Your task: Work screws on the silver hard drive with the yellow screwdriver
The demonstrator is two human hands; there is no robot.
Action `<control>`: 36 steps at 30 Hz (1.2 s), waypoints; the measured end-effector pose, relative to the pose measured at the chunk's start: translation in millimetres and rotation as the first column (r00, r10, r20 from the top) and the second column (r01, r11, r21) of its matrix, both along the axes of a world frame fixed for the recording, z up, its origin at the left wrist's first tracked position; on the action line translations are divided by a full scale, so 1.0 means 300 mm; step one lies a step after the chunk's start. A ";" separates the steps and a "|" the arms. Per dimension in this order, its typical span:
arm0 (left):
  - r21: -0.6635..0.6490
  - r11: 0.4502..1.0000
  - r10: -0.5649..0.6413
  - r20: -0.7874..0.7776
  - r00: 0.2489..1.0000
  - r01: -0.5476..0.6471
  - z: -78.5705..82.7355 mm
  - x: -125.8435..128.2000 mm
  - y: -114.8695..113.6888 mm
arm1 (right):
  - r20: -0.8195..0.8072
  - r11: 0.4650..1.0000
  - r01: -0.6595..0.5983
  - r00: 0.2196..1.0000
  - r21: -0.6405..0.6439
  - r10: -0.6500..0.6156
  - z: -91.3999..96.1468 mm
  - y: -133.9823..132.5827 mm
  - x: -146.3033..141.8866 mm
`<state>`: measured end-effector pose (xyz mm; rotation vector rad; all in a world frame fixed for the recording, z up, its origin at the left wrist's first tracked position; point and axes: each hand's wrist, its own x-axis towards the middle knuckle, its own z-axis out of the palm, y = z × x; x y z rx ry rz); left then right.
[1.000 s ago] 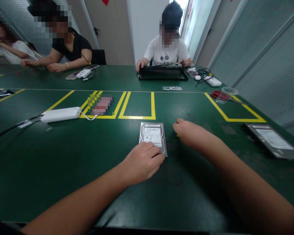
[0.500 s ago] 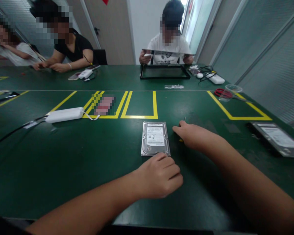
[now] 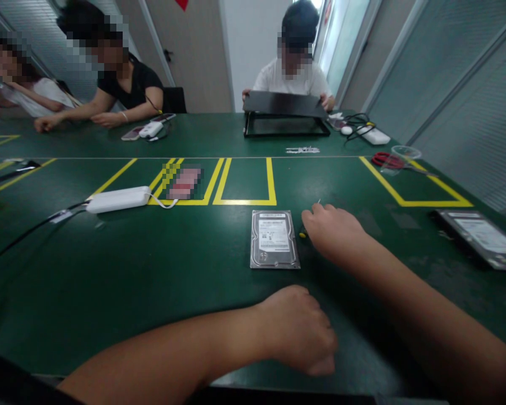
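Note:
A silver hard drive [image 3: 274,240] with a white label lies flat on the green table in front of me. Just to its right, my right hand [image 3: 335,230] is closed around a small screwdriver [image 3: 302,234]. The screwdriver's yellow-tipped handle end shows by the fingers, and a thin metal shaft pokes out beyond them. My left hand [image 3: 306,332] is curled into a fist nearer the table's front edge, apart from the drive. Its fingertips are turned away, so whatever may be inside is hidden.
Another hard drive [image 3: 484,239] lies at the far right. A white power strip [image 3: 118,199] with a black cable is on the left, beside a blurred pink phone [image 3: 185,183]. Across the table a person holds a dark panel [image 3: 284,104] over a black frame [image 3: 287,134]. Red cable [image 3: 385,160] lies right.
My left hand has come off the drive's near edge and moved toward me and right. My right hand turned slightly with the screwdriver. The person opposite tilted the panel down toward the frame.

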<state>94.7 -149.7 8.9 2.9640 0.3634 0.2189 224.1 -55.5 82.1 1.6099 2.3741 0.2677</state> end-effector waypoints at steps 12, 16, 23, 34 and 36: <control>-0.121 0.991 0.036 -0.156 0.987 -0.055 0.044 0.008 0.006 | -0.316 0.997 0.052 0.948 0.061 -0.030 -0.034 -0.003 -0.130; -0.129 0.990 0.041 -0.174 0.984 -0.064 0.045 0.012 0.009 | -0.322 0.993 0.044 0.947 0.111 -0.006 -0.027 0.001 -0.177; -0.123 0.991 0.033 -0.131 0.991 -0.050 0.027 0.011 0.014 | -0.350 0.998 -0.013 0.936 0.056 0.032 -0.033 0.039 -0.205; -0.132 0.990 0.029 -0.142 0.989 -0.048 0.026 0.014 0.017 | -0.435 0.999 -0.031 0.901 -0.044 0.009 -0.059 0.024 -0.244; -0.142 0.989 0.022 -0.159 0.987 -0.044 0.030 0.014 0.018 | -0.424 0.999 -0.022 0.906 -0.035 0.005 -0.070 0.022 -0.257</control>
